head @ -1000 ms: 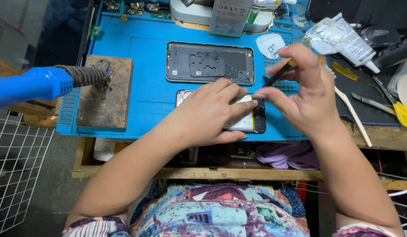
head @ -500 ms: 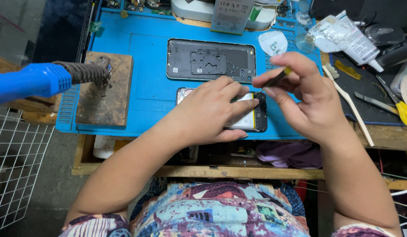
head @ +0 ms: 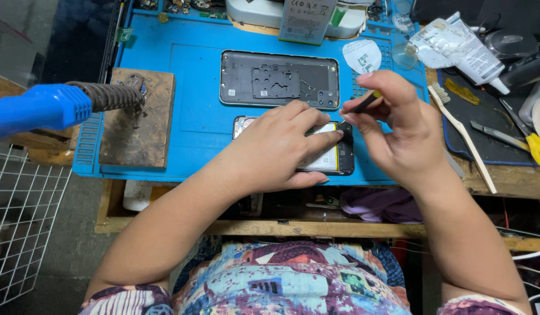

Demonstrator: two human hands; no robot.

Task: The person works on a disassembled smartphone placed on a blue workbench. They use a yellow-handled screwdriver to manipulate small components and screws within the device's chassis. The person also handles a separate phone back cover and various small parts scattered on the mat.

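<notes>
**Opened phone held flat on a blue repair mat**

The left hand (head: 281, 146) lies spread over an opened phone (head: 331, 157) at the mat's near edge, fingers flat and pressing it down rather than gripping. At its 2 o'clock the right hand (head: 398, 131) pinches a thin dark tool (head: 366, 104) between thumb and fingertips, raised just clear of the phone's right end. This looks like the prying or probing stage; the next move would call for a steady, fine tip placement. A detached grey back cover (head: 280, 80) rests at 12 o'clock. The palm hides much of the phone, and the tool's tip is hard to make out.
</notes>
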